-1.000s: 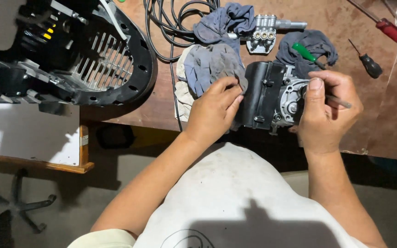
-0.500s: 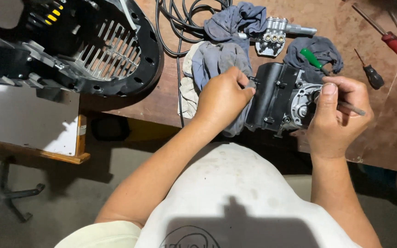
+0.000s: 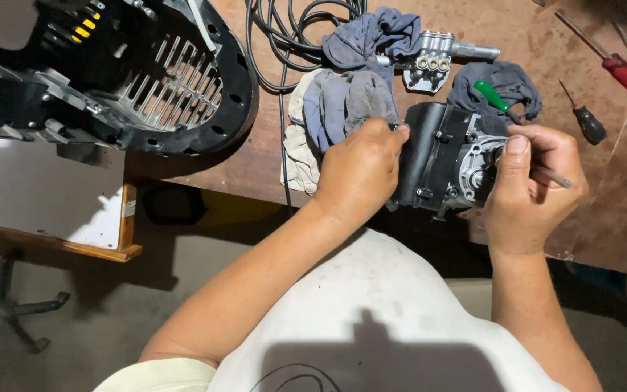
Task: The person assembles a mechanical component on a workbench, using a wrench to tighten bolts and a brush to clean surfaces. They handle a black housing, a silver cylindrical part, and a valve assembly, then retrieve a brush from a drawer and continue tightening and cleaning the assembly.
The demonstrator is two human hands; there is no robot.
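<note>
Far left on the wooden bench (image 3: 270, 163) sits a big black vented housing (image 3: 146, 80), with a coil of black cable (image 3: 284, 36) just past it and a pile of grey rags (image 3: 342, 109) next. My left hand (image 3: 361, 174) is clamped on the left side of the black motor block (image 3: 437, 156), which sits at the bench's near edge, right in front of me. That block looks like cast metal, so I'd guess heavy, stiff and maybe a bit greasy; the flat black side seems the safest place to hold, not the silver geared end. My right hand (image 3: 535, 189) is pinched around a thin metal tool (image 3: 553, 176) poked into that silver end; the tip is hidden. Behind are a silver valve piece (image 3: 433, 62) and a green-handled screwdriver (image 3: 491, 94) on a rag, then red-handled screwdrivers (image 3: 618, 69) far right.
</note>
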